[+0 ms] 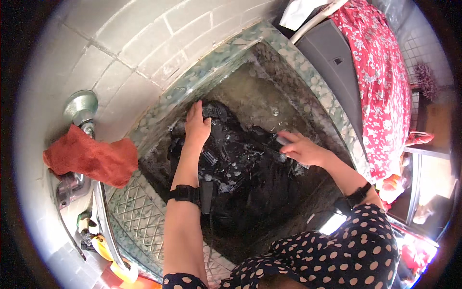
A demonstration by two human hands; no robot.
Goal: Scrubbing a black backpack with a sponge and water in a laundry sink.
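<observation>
A soaked black garment (245, 180) lies bunched in the murky water of a stone wash basin (317, 86). Suds dot the cloth, and pale stripes show on parts of it. My left hand (197, 126) rests flat on the garment's far left part, thumb apart, with nothing visible in its grasp. At the right side of the cloth, my right hand (301, 148) has its fingers closed around a small grey-white object (283, 140), too blurred to name surely. The palm hides much of that object.
A ridged washboard slab (139, 216) adjoins the basin. On the left, a red cloth (94, 155) drapes over a metal tap (86, 126) by the tiled wall (144, 47). Right of the rim stand a dark grey panel (328, 54) and red floral fabric (375, 83).
</observation>
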